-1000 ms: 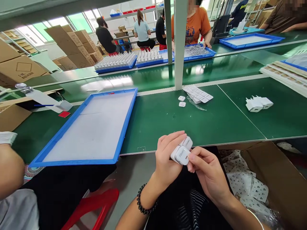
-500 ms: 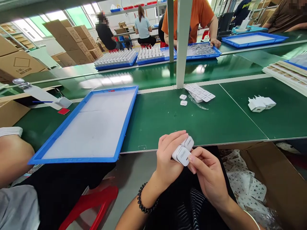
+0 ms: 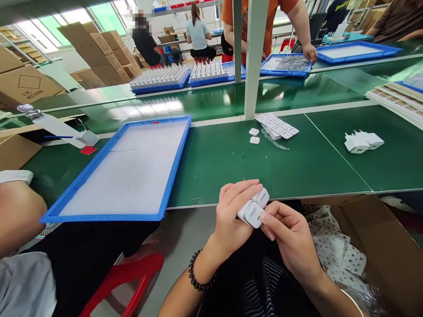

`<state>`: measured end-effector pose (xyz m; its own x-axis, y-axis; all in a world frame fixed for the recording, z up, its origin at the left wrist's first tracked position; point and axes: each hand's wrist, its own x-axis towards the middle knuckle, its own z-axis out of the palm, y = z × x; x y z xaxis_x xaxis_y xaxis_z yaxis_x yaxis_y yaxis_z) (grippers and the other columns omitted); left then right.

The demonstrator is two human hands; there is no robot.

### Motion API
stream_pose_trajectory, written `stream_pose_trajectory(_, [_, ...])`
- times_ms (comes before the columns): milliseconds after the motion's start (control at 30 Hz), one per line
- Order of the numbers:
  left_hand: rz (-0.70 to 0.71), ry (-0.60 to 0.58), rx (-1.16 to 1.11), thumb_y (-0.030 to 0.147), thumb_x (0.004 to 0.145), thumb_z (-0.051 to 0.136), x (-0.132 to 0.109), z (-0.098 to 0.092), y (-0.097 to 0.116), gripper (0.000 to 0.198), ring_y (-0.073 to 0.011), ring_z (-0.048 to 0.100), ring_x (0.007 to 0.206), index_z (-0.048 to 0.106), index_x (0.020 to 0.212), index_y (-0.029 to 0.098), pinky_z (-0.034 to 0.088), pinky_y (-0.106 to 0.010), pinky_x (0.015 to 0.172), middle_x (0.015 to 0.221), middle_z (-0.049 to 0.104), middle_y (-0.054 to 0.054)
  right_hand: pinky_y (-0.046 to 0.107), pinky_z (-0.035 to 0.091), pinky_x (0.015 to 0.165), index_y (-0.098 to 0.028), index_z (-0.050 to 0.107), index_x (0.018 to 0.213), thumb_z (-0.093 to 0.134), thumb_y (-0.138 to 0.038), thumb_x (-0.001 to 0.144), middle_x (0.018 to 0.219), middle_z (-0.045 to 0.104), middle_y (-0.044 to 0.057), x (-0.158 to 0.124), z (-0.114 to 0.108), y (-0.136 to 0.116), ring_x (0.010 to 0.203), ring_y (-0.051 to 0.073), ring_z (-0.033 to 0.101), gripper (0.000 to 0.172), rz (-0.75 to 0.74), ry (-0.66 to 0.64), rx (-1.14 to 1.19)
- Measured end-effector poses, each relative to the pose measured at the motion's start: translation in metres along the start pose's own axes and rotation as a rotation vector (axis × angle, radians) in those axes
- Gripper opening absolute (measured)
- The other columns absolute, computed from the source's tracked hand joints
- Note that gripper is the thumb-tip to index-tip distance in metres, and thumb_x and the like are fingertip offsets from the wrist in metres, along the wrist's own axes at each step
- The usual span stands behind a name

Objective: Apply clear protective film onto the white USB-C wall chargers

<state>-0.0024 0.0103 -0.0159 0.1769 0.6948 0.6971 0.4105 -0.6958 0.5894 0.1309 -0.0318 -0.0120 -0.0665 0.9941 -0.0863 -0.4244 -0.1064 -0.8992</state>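
Observation:
Just beyond the table's front edge, my left hand (image 3: 231,215) is wrapped round two white wall chargers (image 3: 254,214) held side by side, their lettered faces turned up and to the right. A small dark port shows on the nearer one. My right hand (image 3: 291,237) is closed at that charger's lower right corner, its thumb on the face beside the port and its other fingers curled. Ahead on the table lie two small white square pieces (image 3: 254,140), beside a sheet of similar squares (image 3: 277,127) and a strip of clear film (image 3: 274,140).
More white plug chargers (image 3: 363,141) stand on the right of the green table (image 3: 211,163). A blue-rimmed tray (image 3: 168,185) lies left, near a neighbour's arm. A post (image 3: 253,66) rises behind. Below right is a carton (image 3: 380,246) with wrapping. Across the line, a person handles a tray (image 3: 287,70).
Both hands keep nearly the same hold on the chargers. The view has shifted slightly. Across the line, the person in orange has moved right, and the tray at their hand has shifted right with them.

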Motion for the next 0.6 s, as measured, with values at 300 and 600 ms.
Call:
stream_pose_trajectory(300, [0.011,-0.001,-0.009,0.019,0.088,0.068,-0.001,0.001,-0.001,0.03,-0.0237,0.07,0.106,0.065,0.118,0.022,0.047,-0.039,0.092,0.119,0.072,-0.01,0.027,0.026,0.053,-0.018,0.054,0.064,0.074,-0.036,0.085,0.051,0.044,-0.006,0.003,-0.002,-0.006,0.051,0.01,0.034,0.034,0.072,-0.037,0.01])
stream_pose_trajectory(600, [0.019,-0.021,0.016,0.021,0.089,0.066,0.0,0.0,0.001,0.028,-0.0236,0.07,0.105,0.065,0.117,0.022,0.047,-0.038,0.092,0.119,0.072,-0.01,0.027,0.026,0.053,-0.019,0.051,0.06,0.073,-0.034,0.085,0.05,0.044,-0.005,0.002,-0.003,-0.01,0.05,0.01,0.035,0.037,0.078,-0.048,-0.019])
